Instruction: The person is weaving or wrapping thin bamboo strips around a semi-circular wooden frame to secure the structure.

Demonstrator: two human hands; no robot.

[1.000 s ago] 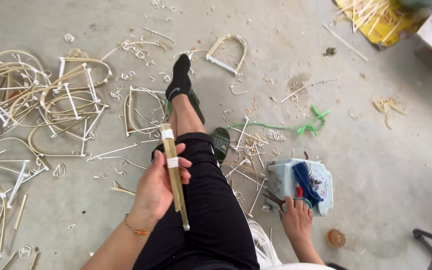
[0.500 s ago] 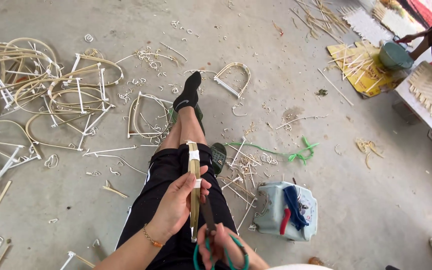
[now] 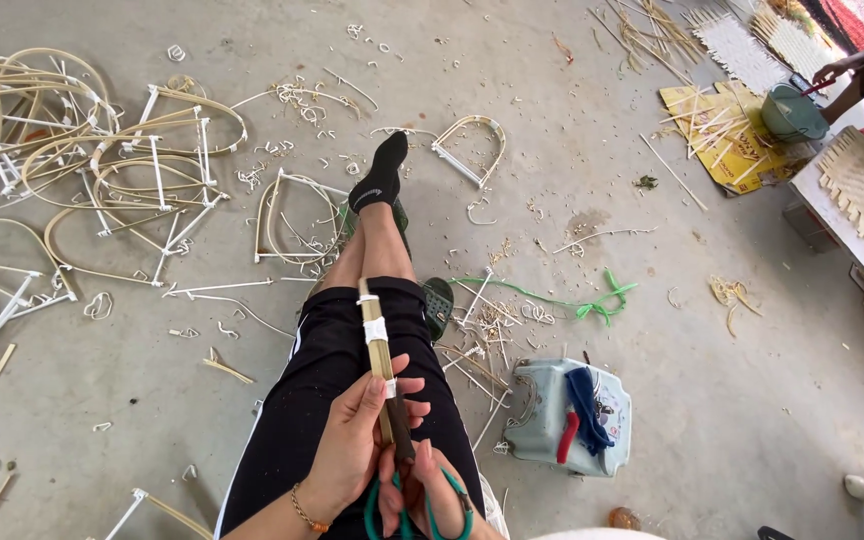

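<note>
Sticks (image 3: 378, 345), taped bundle, lie along black-clad thigh, lower end in left hand (image 3: 352, 445). Head view: left fingers wrapped shut round bundle, palm up, wrist bent inward. Right hand (image 3: 430, 490) below, fingers through green scissors (image 3: 414, 500) handles, closed on them; blades meet bundle's end. Pale blue stool (image 3: 552, 425) just right. Yellow sheet (image 3: 727, 150) far right, near another person's hand (image 3: 830, 72).
</note>
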